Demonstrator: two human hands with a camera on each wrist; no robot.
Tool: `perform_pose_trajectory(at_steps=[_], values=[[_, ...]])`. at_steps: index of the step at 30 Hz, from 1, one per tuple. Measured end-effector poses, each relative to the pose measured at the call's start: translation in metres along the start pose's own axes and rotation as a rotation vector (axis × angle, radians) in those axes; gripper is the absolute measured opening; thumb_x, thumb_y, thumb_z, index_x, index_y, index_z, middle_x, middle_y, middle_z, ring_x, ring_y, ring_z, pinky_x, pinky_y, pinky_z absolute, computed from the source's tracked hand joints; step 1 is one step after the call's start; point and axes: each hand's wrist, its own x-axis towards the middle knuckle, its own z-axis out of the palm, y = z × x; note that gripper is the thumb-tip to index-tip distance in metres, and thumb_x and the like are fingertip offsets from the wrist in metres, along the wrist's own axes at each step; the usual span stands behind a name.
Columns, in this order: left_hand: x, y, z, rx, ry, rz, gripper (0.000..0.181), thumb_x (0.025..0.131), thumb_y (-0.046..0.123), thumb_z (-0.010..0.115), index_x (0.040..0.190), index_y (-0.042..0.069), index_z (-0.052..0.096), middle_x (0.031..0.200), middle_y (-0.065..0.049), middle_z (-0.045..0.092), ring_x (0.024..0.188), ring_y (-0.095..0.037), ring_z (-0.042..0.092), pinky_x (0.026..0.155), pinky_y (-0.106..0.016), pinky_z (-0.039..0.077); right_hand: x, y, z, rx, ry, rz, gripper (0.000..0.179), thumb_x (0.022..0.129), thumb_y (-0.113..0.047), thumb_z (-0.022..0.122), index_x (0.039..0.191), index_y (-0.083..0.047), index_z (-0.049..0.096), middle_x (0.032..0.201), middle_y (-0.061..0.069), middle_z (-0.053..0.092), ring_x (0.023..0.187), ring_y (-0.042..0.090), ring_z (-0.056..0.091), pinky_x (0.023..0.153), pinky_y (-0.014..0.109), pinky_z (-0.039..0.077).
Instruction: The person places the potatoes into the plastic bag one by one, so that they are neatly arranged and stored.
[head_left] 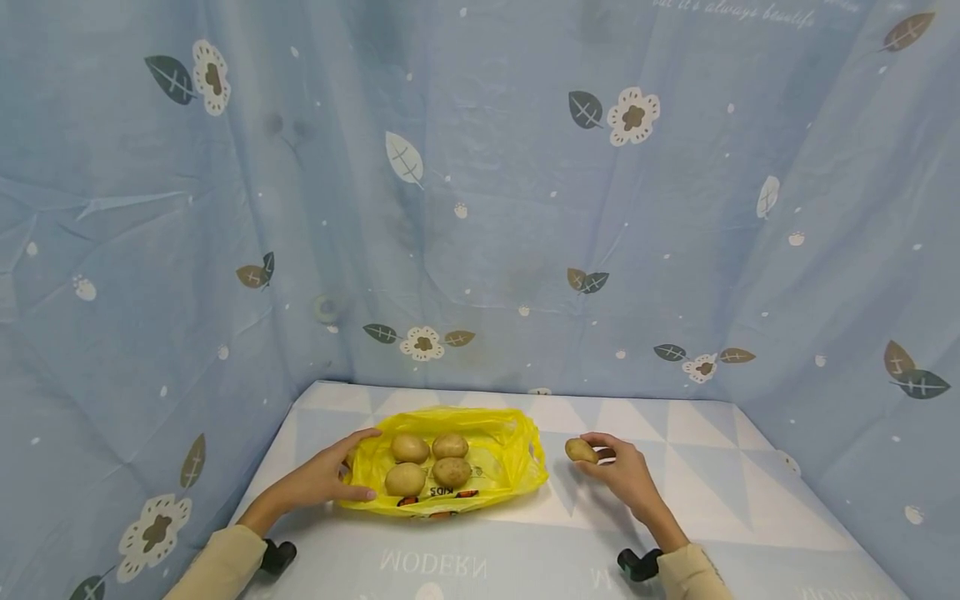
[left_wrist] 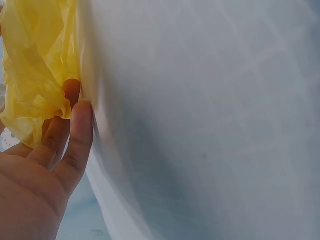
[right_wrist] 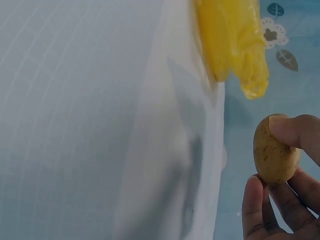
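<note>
A yellow plastic bag lies on its side on the table, its upper face spread wide. Several potatoes sit in it, towards its left half. At the bag's left end, my left hand holds the plastic, thumb on the near side and fingers on the far side. In the left wrist view, fingertips touch the crumpled plastic. To the right of the bag, my right hand pinches a single potato between thumb and fingers, apart from the bag and raised above the table.
A pale patterned tablecloth covers the table. Blue curtains with leaves and flowers hang behind it and along both sides. Black devices are worn at both wrists.
</note>
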Motion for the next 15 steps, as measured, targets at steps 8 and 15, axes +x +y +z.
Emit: perform_pose_trajectory(at_steps=[8, 15], values=[[0.000, -0.001, 0.000, 0.007, 0.002, 0.009, 0.095, 0.084, 0.035, 0.087, 0.160, 0.016, 0.033, 0.163, -0.020, 0.032, 0.139, -0.040, 0.041, 0.100, -0.055, 0.046, 0.001, -0.010, 0.010, 0.024, -0.009, -0.027, 0.046, 0.080, -0.018, 0.091, 0.122, -0.014, 0.074, 0.118, 0.003, 0.072, 0.100, 0.019, 0.066, 0.084, 0.030, 0.054], [0.000, -0.003, 0.000, 0.013, 0.000, 0.021, 0.094, 0.084, 0.035, 0.087, 0.160, 0.017, 0.033, 0.163, -0.020, 0.032, 0.136, -0.039, 0.043, 0.098, -0.052, 0.047, 0.002, -0.017, 0.017, 0.034, -0.014, -0.039, 0.045, 0.078, -0.017, 0.092, 0.120, -0.016, 0.075, 0.116, 0.002, 0.073, 0.099, 0.020, 0.066, 0.083, 0.031, 0.055]])
